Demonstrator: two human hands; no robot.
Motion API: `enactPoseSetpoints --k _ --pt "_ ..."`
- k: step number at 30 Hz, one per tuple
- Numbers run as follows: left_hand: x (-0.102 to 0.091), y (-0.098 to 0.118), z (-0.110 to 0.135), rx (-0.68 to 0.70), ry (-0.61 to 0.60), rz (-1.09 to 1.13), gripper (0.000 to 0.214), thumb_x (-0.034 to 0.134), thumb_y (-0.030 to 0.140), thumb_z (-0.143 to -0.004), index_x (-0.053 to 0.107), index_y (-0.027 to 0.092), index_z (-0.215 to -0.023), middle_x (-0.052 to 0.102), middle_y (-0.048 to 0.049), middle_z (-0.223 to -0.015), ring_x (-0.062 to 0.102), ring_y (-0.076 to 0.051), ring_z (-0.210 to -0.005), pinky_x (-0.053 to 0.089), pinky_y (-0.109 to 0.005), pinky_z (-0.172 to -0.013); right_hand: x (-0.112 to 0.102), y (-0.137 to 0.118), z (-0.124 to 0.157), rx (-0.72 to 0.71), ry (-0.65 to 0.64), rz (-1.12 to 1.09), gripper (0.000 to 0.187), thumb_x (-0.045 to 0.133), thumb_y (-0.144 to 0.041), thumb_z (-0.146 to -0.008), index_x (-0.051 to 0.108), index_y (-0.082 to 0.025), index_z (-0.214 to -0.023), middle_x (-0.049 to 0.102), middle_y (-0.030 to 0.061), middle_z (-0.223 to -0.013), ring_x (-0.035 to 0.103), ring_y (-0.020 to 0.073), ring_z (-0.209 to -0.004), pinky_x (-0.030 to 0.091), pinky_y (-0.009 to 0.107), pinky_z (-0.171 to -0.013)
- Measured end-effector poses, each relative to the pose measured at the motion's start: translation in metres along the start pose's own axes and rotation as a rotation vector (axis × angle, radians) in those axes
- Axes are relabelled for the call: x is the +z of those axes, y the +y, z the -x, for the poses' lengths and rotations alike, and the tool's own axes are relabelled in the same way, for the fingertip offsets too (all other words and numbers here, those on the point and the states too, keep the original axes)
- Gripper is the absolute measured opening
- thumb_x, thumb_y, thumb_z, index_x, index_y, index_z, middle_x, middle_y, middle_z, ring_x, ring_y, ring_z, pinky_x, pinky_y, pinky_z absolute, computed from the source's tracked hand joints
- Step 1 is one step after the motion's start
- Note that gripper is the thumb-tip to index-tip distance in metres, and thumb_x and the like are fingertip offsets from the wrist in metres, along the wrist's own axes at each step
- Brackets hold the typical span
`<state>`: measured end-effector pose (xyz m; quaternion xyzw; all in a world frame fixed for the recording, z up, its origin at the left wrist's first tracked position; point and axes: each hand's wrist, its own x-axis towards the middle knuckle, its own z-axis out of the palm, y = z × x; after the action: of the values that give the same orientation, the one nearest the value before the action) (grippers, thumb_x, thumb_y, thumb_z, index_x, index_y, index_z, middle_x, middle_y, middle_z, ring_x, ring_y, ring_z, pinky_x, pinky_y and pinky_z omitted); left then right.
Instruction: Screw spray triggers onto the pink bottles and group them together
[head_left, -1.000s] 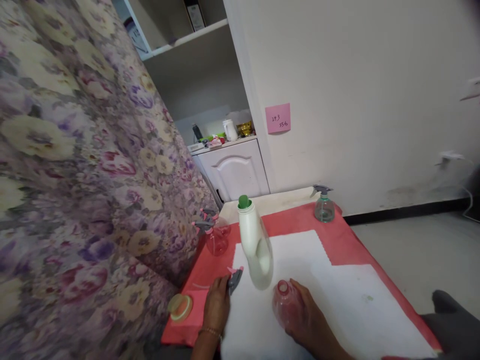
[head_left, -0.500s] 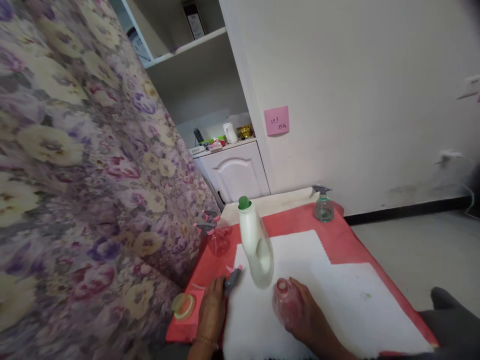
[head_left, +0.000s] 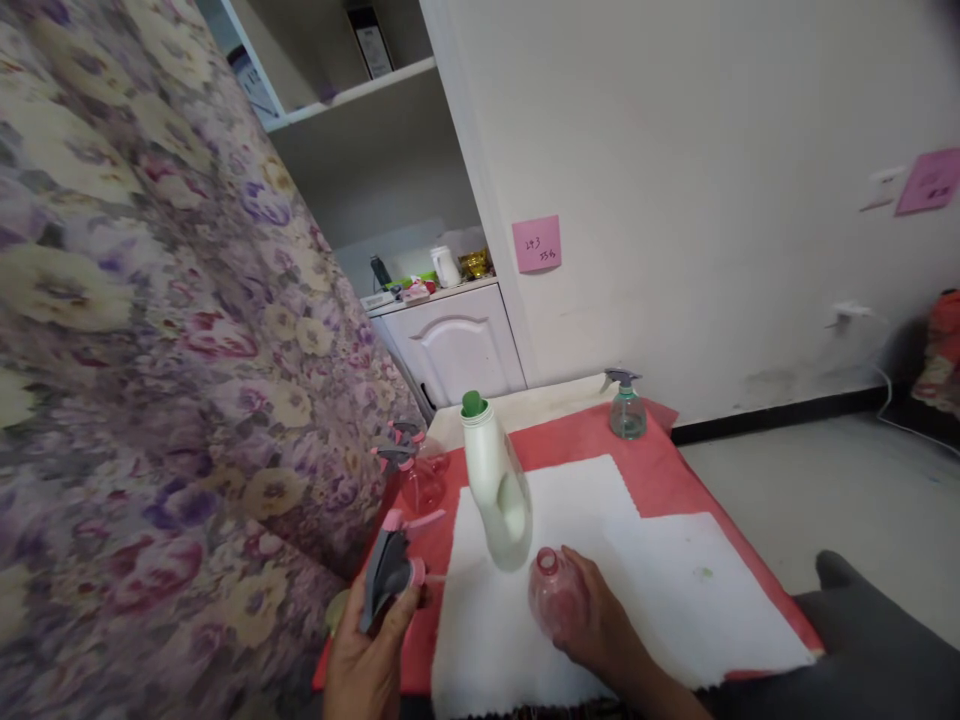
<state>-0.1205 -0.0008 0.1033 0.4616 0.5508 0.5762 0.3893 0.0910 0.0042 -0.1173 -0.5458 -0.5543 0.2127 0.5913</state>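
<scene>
Sprayer head (head_left: 394, 575) is up! A second ago it lay at the white sheet's (head_left: 637, 580) left edge; now the left hand (head_left: 371, 655) has closed its fingers round it and lifted it clear. Right hand (head_left: 600, 625) stays wrapped round the uncapped pink bottle (head_left: 551, 600) near the sheet's front edge. Both parts are gripped and apart.

soft daylight, blurred edges, wide-angle distortion.

Left hand (head_left: 367, 660) and right hand (head_left: 600, 630) bare; dark grey trouser leg (head_left: 870, 640) showing.
</scene>
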Motion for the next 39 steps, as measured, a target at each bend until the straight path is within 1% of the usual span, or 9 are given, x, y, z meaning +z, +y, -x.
enactPoseSetpoints --k 2,4,8,11,14,22,27,36,39 --pt "0.011 0.008 0.010 0.008 -0.018 0.073 0.069 0.086 0.049 -0.060 0.064 0.024 -0.121 0.075 0.0027 -0.079 0.066 -0.013 -0.071 0.054 -0.019 -0.075 0.000 -0.002 0.000 0.018 -0.005 -0.001 0.063 0.065 -0.026 -0.079 0.043 -0.023 -0.138 0.061 0.0127 -0.132 0.063 0.0296 -0.120 0.055 0.047 -0.102" --pt "0.023 0.014 0.019 0.029 -0.047 0.119 0.061 0.086 0.047 -0.061 0.067 0.022 -0.114 0.074 0.0022 -0.074 0.066 -0.013 -0.072 0.053 -0.020 -0.075 0.000 -0.005 0.000 0.012 -0.024 -0.004 0.062 0.065 -0.027 -0.080 0.043 -0.024 -0.138 0.062 0.0126 -0.132 0.063 0.0301 -0.120 0.055 0.047 -0.101" --pt "0.041 0.026 0.035 0.059 -0.079 0.147 0.046 0.086 0.047 -0.060 0.070 0.020 -0.094 0.072 0.0009 -0.069 0.067 -0.017 -0.074 0.055 -0.025 -0.078 -0.001 -0.008 -0.002 0.022 0.000 -0.012 0.057 0.062 -0.028 -0.085 0.043 -0.023 -0.138 0.063 0.0133 -0.131 0.064 0.0295 -0.118 0.055 0.045 -0.101" --pt "0.049 0.028 0.039 0.058 -0.082 0.120 0.045 0.087 0.048 -0.057 0.070 0.018 -0.087 0.072 -0.0006 -0.070 0.067 -0.018 -0.073 0.055 -0.024 -0.073 -0.001 -0.005 -0.002 -0.001 -0.034 -0.049 0.062 0.065 -0.028 -0.083 0.041 -0.022 -0.139 0.063 0.0137 -0.132 0.064 0.0293 -0.120 0.054 0.043 -0.102" --pt "0.051 0.024 0.038 0.026 -0.094 0.106 0.050 0.088 0.047 -0.057 0.070 0.019 -0.094 0.073 -0.0003 -0.072 0.067 -0.016 -0.070 0.055 -0.022 -0.070 -0.001 -0.002 -0.001 -0.002 -0.064 -0.080 0.066 0.065 -0.028 -0.081 0.039 -0.023 -0.141 0.062 0.0131 -0.134 0.063 0.0288 -0.121 0.055 0.042 -0.102" --pt "0.052 0.012 0.036 -0.006 -0.104 0.068 0.056 0.086 0.047 -0.060 0.067 0.021 -0.105 0.075 0.0000 -0.080 0.069 -0.016 -0.078 0.055 -0.021 -0.075 -0.006 -0.007 -0.001 0.023 -0.074 -0.059 0.075 0.069 -0.022 -0.072 0.038 -0.026 -0.141 0.058 0.0123 -0.136 0.061 0.0293 -0.123 0.054 0.042 -0.102" --pt "0.055 0.010 0.035 0.043 -0.152 -0.022 0.048 0.085 0.049 -0.062 0.069 0.020 -0.097 0.074 -0.0013 -0.081 0.066 -0.016 -0.077 0.052 -0.021 -0.072 -0.008 -0.001 -0.002 -0.024 -0.117 -0.067 0.084 0.071 -0.021 -0.069 0.034 -0.025 -0.144 0.057 0.0137 -0.138 0.060 0.0312 -0.125 0.053 0.045 -0.103" --pt "0.051 0.019 0.040 -0.002 -0.105 -0.064 0.061 0.085 0.054 -0.058 0.066 0.021 -0.106 0.074 0.0000 -0.081 0.066 -0.018 -0.082 0.051 -0.022 -0.073 -0.008 -0.007 -0.001 0.046 -0.115 -0.089 0.081 0.068 -0.019 -0.068 0.035 -0.026 -0.141 0.057 0.0132 -0.137 0.059 0.0312 -0.125 0.052 0.047 -0.103" --pt "0.049 0.020 0.042 0.020 -0.111 -0.056 0.056 0.086 0.053 -0.057 0.068 0.021 -0.099 0.073 0.0000 -0.078 0.066 -0.019 -0.082 0.052 -0.023 -0.072 -0.009 -0.010 -0.002 0.040 -0.117 -0.101 0.086 0.068 -0.015 -0.063 0.035 -0.025 -0.141 0.056 0.0132 -0.138 0.058 0.0314 -0.127 0.051 0.048 -0.105"
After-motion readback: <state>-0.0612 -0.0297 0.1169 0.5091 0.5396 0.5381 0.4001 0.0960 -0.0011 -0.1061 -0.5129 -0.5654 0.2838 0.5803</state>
